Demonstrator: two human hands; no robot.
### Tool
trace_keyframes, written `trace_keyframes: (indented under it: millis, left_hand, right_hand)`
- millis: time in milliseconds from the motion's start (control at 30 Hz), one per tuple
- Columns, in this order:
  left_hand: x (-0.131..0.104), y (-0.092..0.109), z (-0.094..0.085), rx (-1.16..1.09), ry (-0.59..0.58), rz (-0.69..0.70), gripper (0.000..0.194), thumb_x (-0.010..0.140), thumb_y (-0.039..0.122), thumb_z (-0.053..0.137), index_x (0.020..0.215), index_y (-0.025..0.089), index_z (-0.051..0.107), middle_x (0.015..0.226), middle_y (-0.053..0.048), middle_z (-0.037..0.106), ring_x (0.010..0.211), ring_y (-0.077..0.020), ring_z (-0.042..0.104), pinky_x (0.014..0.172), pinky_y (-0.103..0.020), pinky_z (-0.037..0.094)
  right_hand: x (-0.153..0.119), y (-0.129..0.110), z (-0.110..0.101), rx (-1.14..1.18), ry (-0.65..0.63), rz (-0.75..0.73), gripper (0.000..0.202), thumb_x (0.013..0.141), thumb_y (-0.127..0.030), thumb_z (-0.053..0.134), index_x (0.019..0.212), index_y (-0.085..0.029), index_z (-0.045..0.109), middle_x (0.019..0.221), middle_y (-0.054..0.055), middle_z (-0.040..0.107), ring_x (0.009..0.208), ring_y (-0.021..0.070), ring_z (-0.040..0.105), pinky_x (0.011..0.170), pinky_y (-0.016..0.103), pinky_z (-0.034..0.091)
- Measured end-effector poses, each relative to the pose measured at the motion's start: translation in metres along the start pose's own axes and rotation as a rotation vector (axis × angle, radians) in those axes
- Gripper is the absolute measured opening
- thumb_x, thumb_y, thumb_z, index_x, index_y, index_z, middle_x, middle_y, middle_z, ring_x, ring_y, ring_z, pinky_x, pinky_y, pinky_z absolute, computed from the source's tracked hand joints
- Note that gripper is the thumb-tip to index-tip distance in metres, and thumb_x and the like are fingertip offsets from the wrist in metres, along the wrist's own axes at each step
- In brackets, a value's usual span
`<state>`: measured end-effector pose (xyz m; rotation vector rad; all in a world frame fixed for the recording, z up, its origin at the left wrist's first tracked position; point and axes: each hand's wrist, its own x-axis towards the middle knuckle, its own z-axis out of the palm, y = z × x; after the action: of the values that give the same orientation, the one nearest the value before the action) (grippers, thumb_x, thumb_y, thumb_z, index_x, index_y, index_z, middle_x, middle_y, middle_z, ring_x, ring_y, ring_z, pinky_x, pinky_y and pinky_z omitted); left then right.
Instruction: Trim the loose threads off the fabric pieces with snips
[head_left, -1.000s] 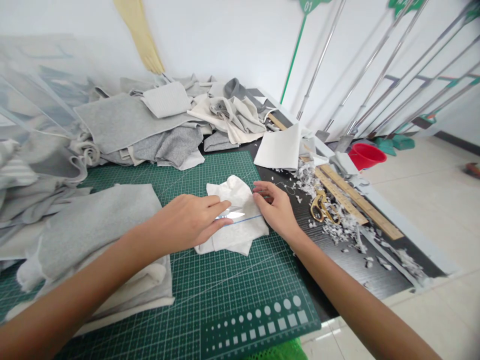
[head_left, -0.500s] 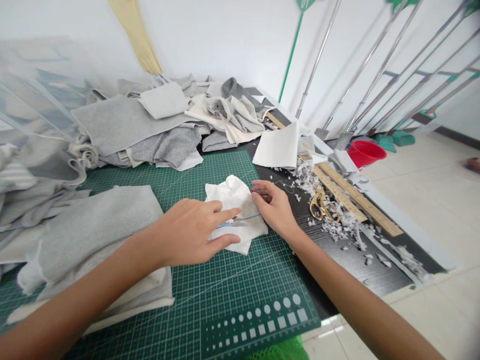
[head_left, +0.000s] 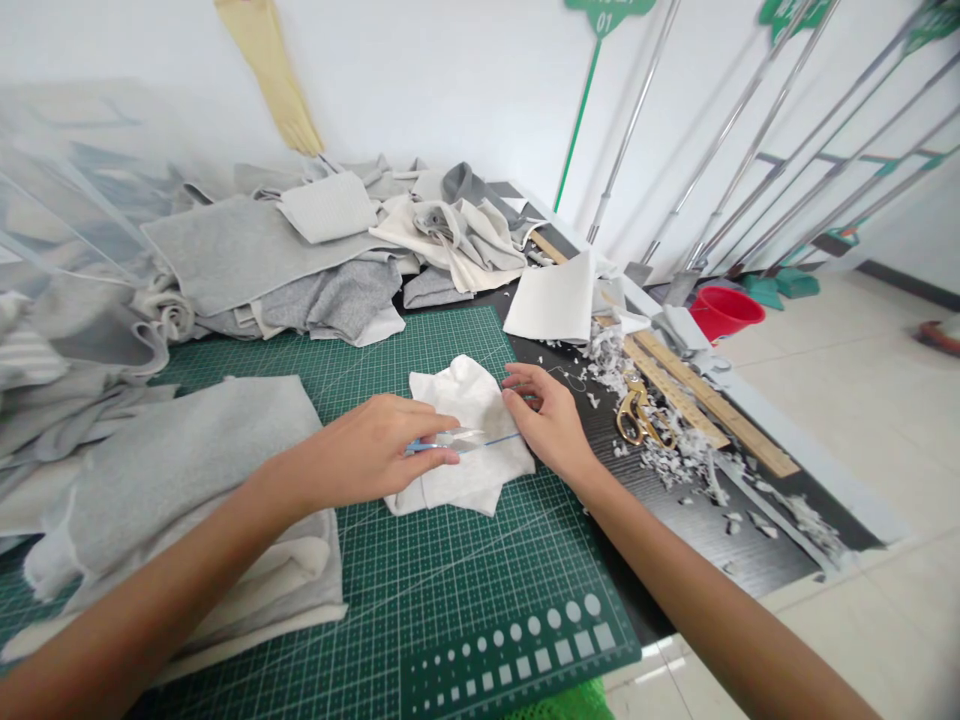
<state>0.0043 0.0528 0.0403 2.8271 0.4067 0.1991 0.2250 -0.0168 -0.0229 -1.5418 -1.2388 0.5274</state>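
A small piece of white cloth [head_left: 469, 400] lies on the green cutting mat [head_left: 390, 585], slightly rumpled. Over it, my left hand [head_left: 367, 445] grips small blue-handled thread snips [head_left: 465, 440] between thumb and fingers, their metal blades pointing right. A thin blue thread [head_left: 501, 438] runs from near the blade tips to my right hand [head_left: 551, 415]. That hand sits at the cloth's right edge with fingers curled and closed on the thread; its fingertips are partly hidden.
Folded grey fabric [head_left: 202, 450] lies left of the cloth. A heap of grey and cream fabric [head_left: 262, 240] fills the back. Gold-handled scissors [head_left: 636, 415], wooden rulers [head_left: 720, 405] and lint scraps [head_left: 675, 460] lie on the right. A red bucket [head_left: 724, 312] stands beyond the table.
My left hand has drawn back slightly left and its fingers have closed round the snips, which were lying under an extended hand. My right hand has stayed in place.
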Motion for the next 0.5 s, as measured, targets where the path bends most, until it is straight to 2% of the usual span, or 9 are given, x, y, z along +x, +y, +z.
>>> trace_keyframes:
  millis: [133, 233, 300, 500]
  left_hand:
    - [-0.0007, 0.0004, 0.0013, 0.112, 0.012, 0.027, 0.035, 0.099, 0.039, 0.043, 0.119, 0.018, 0.062, 0.092, -0.005, 0.071, 0.082, -0.0182, 0.067, 0.071, -0.029, 0.049]
    - [-0.0016, 0.0028, 0.0009, 0.213, 0.018, 0.031, 0.035, 0.101, 0.038, 0.038, 0.118, 0.018, 0.061, 0.087, -0.004, 0.071, 0.074, -0.0181, 0.067, 0.062, -0.029, 0.047]
    - [-0.0019, 0.0043, 0.0007, 0.244, 0.028, 0.036, 0.035, 0.101, 0.037, 0.037, 0.118, 0.018, 0.061, 0.084, -0.003, 0.07, 0.069, -0.0174, 0.066, 0.058, -0.029, 0.045]
    - [-0.0013, 0.0042, 0.0022, 0.292, 0.046, 0.044, 0.036, 0.099, 0.041, 0.041, 0.121, 0.017, 0.057, 0.091, -0.004, 0.07, 0.075, -0.0184, 0.067, 0.058, -0.029, 0.046]
  right_hand:
    - [0.0004, 0.0004, -0.0003, 0.004, -0.003, 0.006, 0.032, 0.081, -0.021, 0.057, 0.112, -0.018, 0.061, 0.097, 0.007, 0.066, 0.081, 0.017, 0.064, 0.068, 0.031, 0.053]
    - [0.0006, 0.0006, -0.0002, 0.007, 0.001, 0.009, 0.032, 0.081, -0.021, 0.057, 0.112, -0.018, 0.06, 0.098, 0.007, 0.066, 0.081, 0.0172, 0.064, 0.067, 0.031, 0.053]
    - [0.0006, 0.0005, -0.0002, 0.007, 0.004, 0.009, 0.032, 0.081, -0.021, 0.057, 0.112, -0.019, 0.06, 0.098, 0.007, 0.066, 0.08, 0.017, 0.064, 0.067, 0.031, 0.053]
    - [0.0012, 0.0005, -0.0006, 0.004, -0.001, 0.012, 0.032, 0.081, -0.022, 0.057, 0.113, -0.019, 0.06, 0.098, 0.007, 0.066, 0.08, 0.0166, 0.063, 0.065, 0.029, 0.052]
